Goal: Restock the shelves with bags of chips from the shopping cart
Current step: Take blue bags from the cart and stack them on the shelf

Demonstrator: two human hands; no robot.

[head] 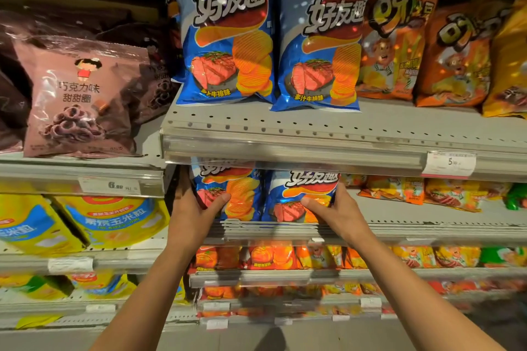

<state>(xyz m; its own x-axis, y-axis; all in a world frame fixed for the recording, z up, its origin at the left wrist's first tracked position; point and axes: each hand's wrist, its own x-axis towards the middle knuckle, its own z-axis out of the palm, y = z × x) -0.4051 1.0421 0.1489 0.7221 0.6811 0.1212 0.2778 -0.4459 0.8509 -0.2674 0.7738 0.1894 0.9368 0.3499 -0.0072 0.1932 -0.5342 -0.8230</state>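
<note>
Two bare arms reach forward into a grocery shelving unit stocked with snack bags. The left hand (196, 205) grips the left edge of a blue bag of chips (228, 194), thumb across its front. The right hand (333, 208) grips a second blue bag (296, 196) just beside it, thumb on the front and fingers seemingly wrapped behind the bag's right edge. Both bags stand upright on the middle shelf (427, 225), side by side and touching, their tops hidden by the upper shelf (313, 134). On that upper shelf stand two matching blue bags (228, 31), with orange bags (396, 43) to their right. A pink bag (82, 97) sits on the neighbouring shelf at left.
</note>
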